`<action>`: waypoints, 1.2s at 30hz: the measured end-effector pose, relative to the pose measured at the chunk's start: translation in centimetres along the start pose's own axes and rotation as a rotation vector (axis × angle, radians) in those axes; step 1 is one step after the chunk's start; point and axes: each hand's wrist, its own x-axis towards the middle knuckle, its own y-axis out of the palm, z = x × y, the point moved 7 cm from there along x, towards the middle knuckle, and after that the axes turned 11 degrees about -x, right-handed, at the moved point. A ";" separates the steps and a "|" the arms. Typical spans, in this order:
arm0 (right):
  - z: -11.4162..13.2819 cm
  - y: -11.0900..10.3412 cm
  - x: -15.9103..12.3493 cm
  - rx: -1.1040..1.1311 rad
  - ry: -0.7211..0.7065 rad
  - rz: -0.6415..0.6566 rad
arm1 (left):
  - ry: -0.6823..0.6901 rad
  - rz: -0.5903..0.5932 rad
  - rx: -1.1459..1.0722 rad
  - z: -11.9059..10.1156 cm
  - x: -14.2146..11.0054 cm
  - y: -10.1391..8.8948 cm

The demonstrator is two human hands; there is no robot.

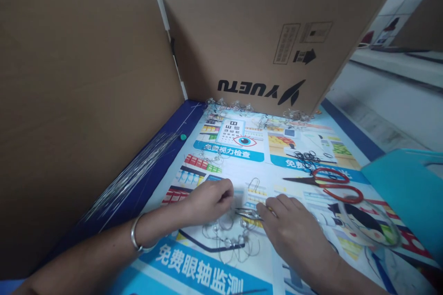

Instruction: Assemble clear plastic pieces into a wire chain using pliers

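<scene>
My left hand [212,200], with a silver bangle [135,234] on its wrist, is closed in a pinch; what sits between its fingertips is hidden. Across from it, my right hand [289,223] is wrapped round a pair of pliers [248,213], whose metal jaws point left towards the left hand. Just below both hands is a beaded wire piece [231,242] with clear beads and thin curling wire ends. Whether the plier jaws grip its wire I cannot tell. Beyond the jaws lies a small bent wire loop [254,184].
Red-handled scissors [341,186] and a pile of black loops [306,157] lie to the right, near a clear round ring [394,235]. Straight wires [134,173] run along the left. Cardboard walls [242,32] close off the back and left; beaded wire pieces [297,115] line the back.
</scene>
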 end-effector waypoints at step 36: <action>0.2 0.2 0.0 0.041 -0.004 0.010 | 0.048 -0.034 -0.125 0.5 -0.6 0.8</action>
